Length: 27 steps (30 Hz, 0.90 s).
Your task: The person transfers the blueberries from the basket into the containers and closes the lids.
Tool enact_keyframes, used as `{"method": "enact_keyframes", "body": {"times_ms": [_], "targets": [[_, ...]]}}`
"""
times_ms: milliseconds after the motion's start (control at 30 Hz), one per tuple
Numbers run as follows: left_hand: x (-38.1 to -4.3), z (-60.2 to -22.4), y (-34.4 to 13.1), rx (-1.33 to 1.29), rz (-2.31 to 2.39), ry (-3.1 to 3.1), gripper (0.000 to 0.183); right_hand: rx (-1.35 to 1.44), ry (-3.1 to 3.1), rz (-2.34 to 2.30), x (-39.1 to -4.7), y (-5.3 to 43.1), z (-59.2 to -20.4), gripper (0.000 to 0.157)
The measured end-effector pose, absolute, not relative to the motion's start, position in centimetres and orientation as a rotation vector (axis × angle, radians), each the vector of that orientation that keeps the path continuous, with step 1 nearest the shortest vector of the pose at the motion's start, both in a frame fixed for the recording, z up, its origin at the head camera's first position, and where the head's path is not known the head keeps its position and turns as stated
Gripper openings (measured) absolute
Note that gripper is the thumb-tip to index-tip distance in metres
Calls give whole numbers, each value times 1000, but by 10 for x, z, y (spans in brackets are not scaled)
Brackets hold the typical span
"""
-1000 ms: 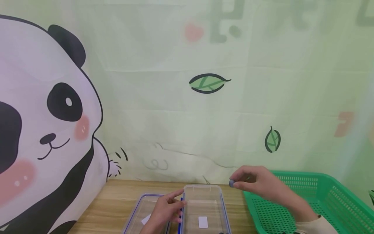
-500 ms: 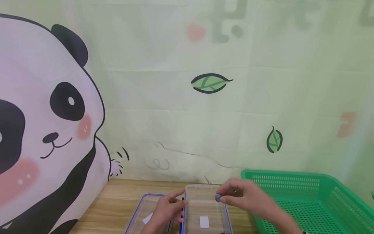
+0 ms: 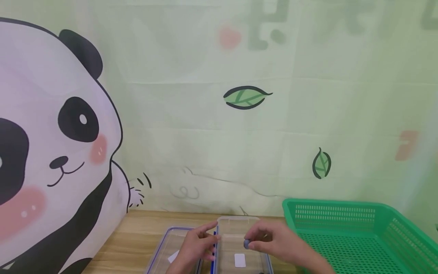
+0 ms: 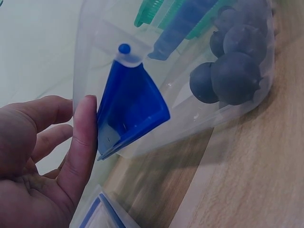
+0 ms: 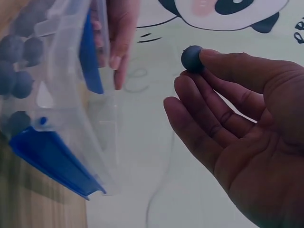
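Observation:
My right hand point(image 3: 278, 241) pinches a blueberry point(image 3: 247, 244) between thumb and fingertips, over the clear plastic box point(image 3: 240, 236). In the right wrist view this blueberry point(image 5: 192, 59) shows round and dark blue, and the other fingers spread below it. Several more blueberries point(image 4: 236, 77) lie inside the box, seen through its wall in the left wrist view. My left hand point(image 3: 195, 246) is at the box's left side, its fingers fairly straight and touching the wall beside a hanging blue latch point(image 4: 130, 102).
A clear lid point(image 3: 168, 240) with a blue rim and a white label lies left of the box, partly behind my left hand. On the right stands a green perforated basket point(image 3: 337, 208). A cloth backdrop with a printed panda rises behind the wooden table point(image 3: 118, 243).
My right hand has moved left and down with the blueberry, from beside the green basket to over the box. The left hand stays at the box's side.

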<state>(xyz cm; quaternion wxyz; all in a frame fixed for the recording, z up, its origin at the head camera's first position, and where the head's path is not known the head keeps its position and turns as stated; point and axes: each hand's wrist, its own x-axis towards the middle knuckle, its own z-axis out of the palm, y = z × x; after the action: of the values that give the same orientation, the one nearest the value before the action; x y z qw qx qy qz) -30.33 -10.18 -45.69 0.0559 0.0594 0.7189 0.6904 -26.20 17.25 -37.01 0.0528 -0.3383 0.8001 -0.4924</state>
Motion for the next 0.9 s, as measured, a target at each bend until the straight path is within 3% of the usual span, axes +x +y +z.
{"method": "enact_keyframes", "body": {"times_ms": [533, 900], "targets": [[-302, -455, -101, 197, 2108, 2172, 59, -842, 2392, -1287, -268, 157, -403, 6], [-302, -456, -102, 184, 2101, 2185, 58, -857, 2432, -1149, -270, 153, -413, 8]]}}
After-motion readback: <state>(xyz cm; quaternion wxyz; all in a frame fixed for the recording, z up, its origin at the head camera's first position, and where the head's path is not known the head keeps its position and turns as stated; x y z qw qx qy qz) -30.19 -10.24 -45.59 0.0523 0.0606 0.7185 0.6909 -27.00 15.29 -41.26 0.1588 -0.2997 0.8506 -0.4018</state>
